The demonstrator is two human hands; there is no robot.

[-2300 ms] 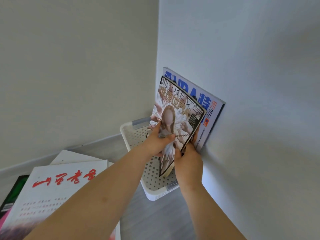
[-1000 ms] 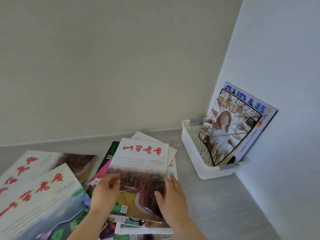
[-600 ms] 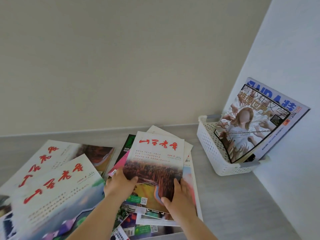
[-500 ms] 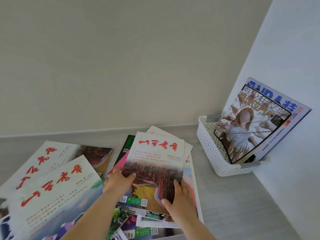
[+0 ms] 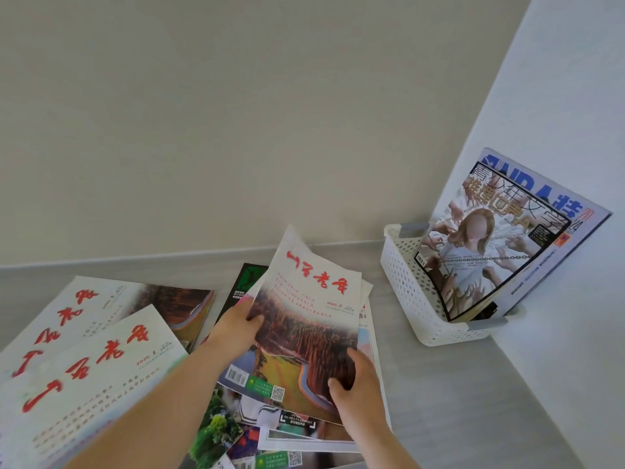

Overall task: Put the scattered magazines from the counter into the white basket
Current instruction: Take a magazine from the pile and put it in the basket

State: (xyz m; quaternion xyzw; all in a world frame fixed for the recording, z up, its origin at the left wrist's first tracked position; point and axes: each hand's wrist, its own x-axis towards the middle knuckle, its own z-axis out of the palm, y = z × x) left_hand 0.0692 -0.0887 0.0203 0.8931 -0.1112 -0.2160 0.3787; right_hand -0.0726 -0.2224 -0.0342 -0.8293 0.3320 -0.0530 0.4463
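A magazine with red brush lettering and a reddish forest cover (image 5: 309, 319) is tilted up off the pile, its far edge raised. My left hand (image 5: 236, 328) grips its left edge and my right hand (image 5: 356, 384) grips its lower right corner. The white perforated basket (image 5: 406, 282) stands in the right corner against the wall. Two magazines stand upright in it: one with a long-haired figure on the cover (image 5: 473, 252) in front, and a blue-titled one (image 5: 554, 238) behind.
Several more magazines lie on the grey counter (image 5: 456, 394): two with red lettering at the left (image 5: 91, 363), a black and green one (image 5: 245, 282), and others under the lifted one (image 5: 287, 431). Walls close off the back and right.
My hands left the basket after standing the figure-cover magazine in it, came to the pile, took the red-lettered magazine by its edges, and now raise its far edge off the pile.
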